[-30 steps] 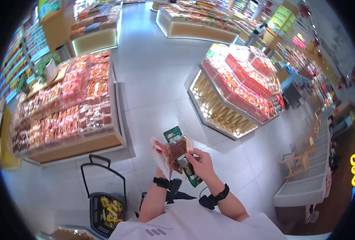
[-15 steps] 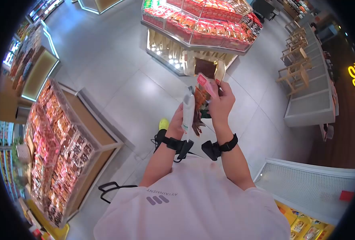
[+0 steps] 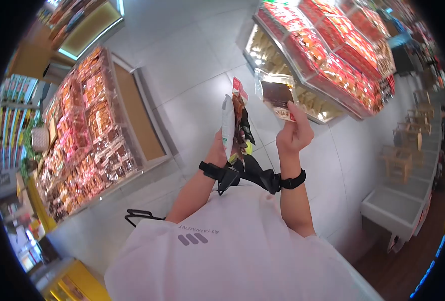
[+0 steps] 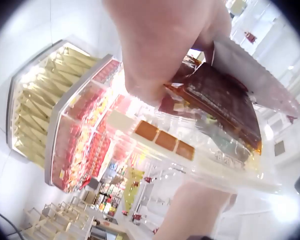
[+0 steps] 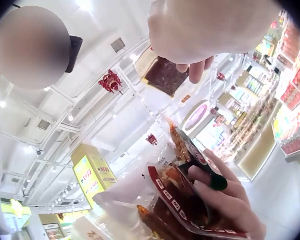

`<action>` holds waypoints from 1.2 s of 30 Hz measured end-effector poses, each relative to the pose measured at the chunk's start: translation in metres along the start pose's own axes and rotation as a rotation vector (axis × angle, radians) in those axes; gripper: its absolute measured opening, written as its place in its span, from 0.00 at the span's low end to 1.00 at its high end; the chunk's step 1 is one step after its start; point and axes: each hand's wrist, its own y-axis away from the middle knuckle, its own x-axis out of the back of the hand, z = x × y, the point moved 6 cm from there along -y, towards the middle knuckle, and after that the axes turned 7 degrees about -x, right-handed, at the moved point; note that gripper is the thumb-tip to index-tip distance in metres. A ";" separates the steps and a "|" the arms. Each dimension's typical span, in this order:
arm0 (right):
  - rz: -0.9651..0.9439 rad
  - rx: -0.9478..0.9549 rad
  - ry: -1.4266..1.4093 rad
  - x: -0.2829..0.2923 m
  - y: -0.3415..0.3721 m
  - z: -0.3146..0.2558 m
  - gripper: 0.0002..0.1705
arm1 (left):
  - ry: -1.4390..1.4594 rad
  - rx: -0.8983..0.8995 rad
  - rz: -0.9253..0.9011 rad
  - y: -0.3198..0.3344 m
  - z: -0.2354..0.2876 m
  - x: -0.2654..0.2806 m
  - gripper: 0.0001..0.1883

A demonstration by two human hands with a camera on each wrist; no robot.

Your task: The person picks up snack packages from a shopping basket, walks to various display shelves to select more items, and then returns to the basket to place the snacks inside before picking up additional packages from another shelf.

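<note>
My left hand [image 3: 218, 149] grips several snack packets in a bundle. A whitish packet [image 3: 227, 123] stands on its outer side, and a red-edged clear packet of brown food [image 5: 176, 200] and a dark green one [image 5: 202, 162] show in the right wrist view. To the right, apart from the bundle, my right hand [image 3: 296, 135] pinches the lower edge of a clear packet with a dark brown slab [image 3: 276, 94], thumb and fingers at its pale label. In the left wrist view, my left hand [image 4: 165, 45] partly hides the packets it holds.
A display bin of packaged snacks [image 3: 89, 130] stands on the left, and a lit red-filled display stand [image 3: 328, 45] ahead on the right. Wooden stools [image 3: 398, 163] line a long white counter [image 3: 393, 213] at the right. A black basket handle [image 3: 142, 214] shows beside my left elbow.
My right hand has drawn the brown-slab packet away from the bundle, out to the right. The left hand keeps its packets. The head view has swung around.
</note>
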 end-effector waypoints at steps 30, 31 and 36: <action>-1.871 -0.971 -0.526 -0.594 0.102 -0.055 0.18 | 0.713 -1.640 0.460 0.205 0.223 0.256 0.18; -1.887 -1.007 -0.506 -0.605 0.111 -0.055 0.18 | 0.745 -1.639 0.578 0.210 0.224 0.262 0.18; -2.000 -1.126 -0.474 -0.652 0.140 -0.067 0.18 | 0.745 -1.702 0.617 0.224 0.243 0.259 0.17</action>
